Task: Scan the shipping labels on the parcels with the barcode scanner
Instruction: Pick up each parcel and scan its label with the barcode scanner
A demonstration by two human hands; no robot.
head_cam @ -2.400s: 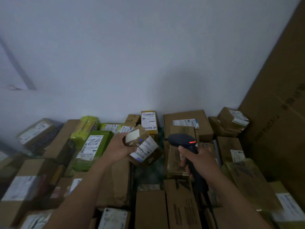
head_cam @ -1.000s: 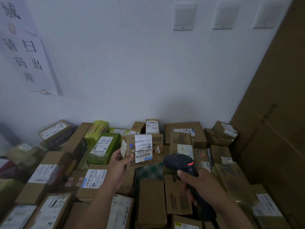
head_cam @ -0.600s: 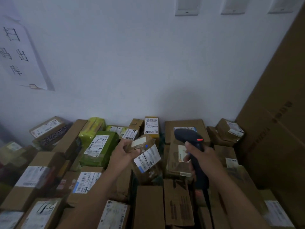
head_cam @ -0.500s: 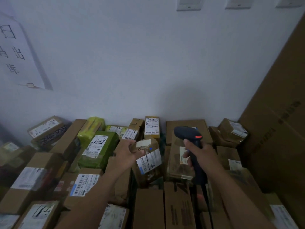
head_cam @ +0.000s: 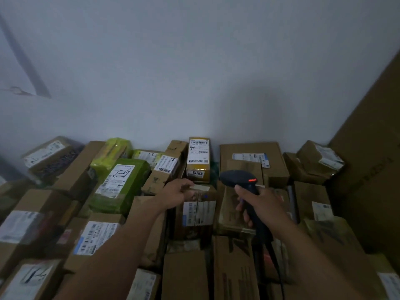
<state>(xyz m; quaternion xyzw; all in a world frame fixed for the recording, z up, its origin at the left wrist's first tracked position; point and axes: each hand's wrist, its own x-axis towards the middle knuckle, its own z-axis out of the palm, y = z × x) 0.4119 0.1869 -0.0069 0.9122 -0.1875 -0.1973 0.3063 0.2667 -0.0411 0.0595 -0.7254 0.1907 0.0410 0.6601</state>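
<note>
The small brown cardboard parcel [head_cam: 198,210] with a white barcode shipping label [head_cam: 198,213] on its near face stands in the middle of the heap, wedged among other boxes. The left hand [head_cam: 178,192] lies on its top left edge, fingers curled over the taped corner; whether they grip it or only rest there cannot be told.

At about three o'clock from this parcel, just beside it, the right hand [head_cam: 260,207] is wrapped around the handle of a black handheld barcode scanner [head_cam: 244,187]. The scanner's head points up and away toward the wall, with a small orange-red light lit on its top, and its dark cable [head_cam: 276,263] runs down toward six o'clock.

At twelve o'clock stands an upright yellow-brown box [head_cam: 198,161] with a white label and a sticker reading 5604. At ten o'clock lies a green plastic-wrapped package [head_cam: 121,187] with handwriting on its label, and beyond it a yellow-green wrapped bundle [head_cam: 112,151]. At one o'clock a wide flat brown carton [head_cam: 253,156] leans against the pale grey wall [head_cam: 194,72]. At eight o'clock sits a brown box with a blue-edged label [head_cam: 95,238]. Far at three o'clock a large brown cardboard sheet [head_cam: 372,169] stands along the edge of the view.
</note>
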